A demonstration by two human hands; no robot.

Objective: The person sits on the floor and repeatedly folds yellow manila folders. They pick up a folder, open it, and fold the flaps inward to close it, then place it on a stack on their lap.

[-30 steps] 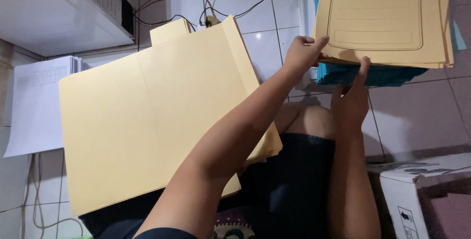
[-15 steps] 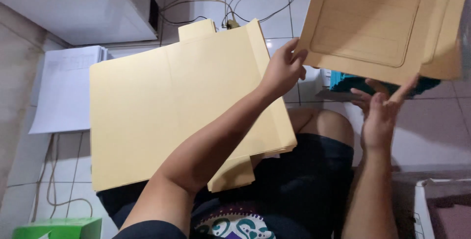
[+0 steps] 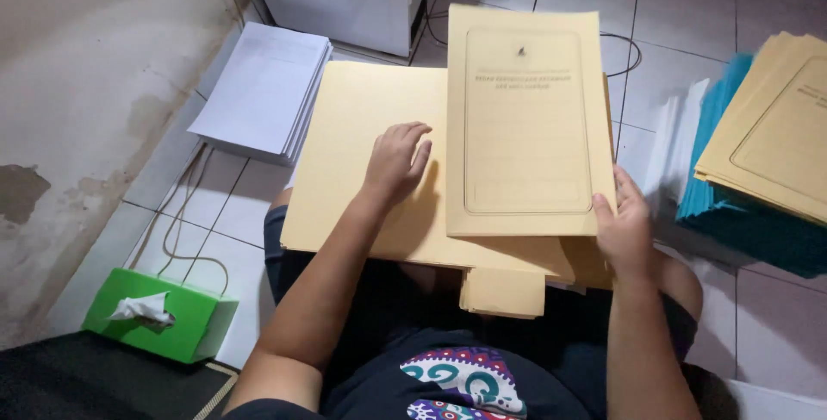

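Left hand (image 3: 398,160) flat, fingers spread, palm down on open manila folder (image 3: 362,170) across lap, right hand (image 3: 622,229) pinching lower-right corner of printed yellow folder (image 3: 525,127), lying flat atop open one, framed front panel up, white paper stack (image 3: 263,91) on floor left, green tissue box (image 3: 159,315) nr left elbow, yellow and teal folder pile (image 3: 762,161) right.

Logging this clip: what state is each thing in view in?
Closed yellow paper folder with a printed frame: lying flat, its corner gripped by the right hand.
Open yellow folder underneath: spread flat, the left hand resting on it.
White paper stack: on the floor, untouched.
Green tissue box: a tissue sticking out.
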